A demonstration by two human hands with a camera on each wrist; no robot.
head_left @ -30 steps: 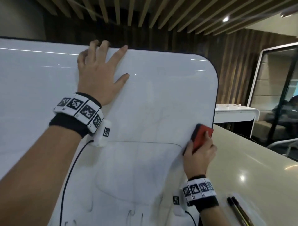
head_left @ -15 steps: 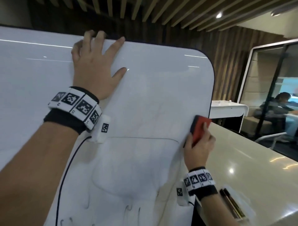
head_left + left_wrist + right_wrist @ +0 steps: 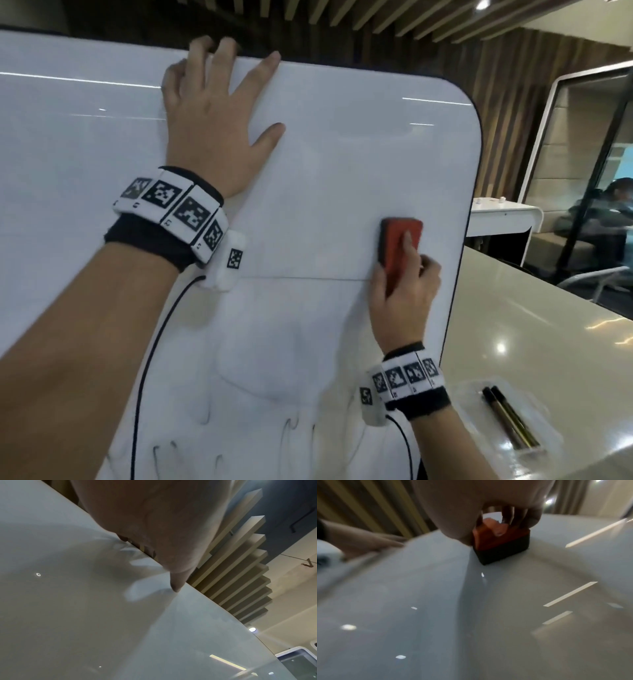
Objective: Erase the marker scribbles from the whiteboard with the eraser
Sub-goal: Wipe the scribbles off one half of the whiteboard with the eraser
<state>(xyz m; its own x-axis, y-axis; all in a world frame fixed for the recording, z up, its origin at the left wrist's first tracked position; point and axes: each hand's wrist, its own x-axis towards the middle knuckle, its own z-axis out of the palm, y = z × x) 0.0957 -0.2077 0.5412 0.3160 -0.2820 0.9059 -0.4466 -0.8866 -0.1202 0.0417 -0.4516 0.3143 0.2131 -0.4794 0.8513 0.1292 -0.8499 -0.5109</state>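
A clear tray (image 3: 479, 394) on the tabletop (image 3: 548, 342) holds two markers (image 3: 507, 421); right hand (image 3: 400, 301) grips the eraser (image 3: 399, 246) near the whiteboard (image 3: 325, 171) edge, left hand (image 3: 212, 130) flat, fingers spread.

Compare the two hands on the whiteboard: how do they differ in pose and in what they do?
The left hand lies flat with spread fingers at the top edge of the whiteboard and holds nothing; the right hand grips the red eraser and presses it on the board. The left hand is higher, the right one nearer the right edge. Both wear marker-tagged wristbands.
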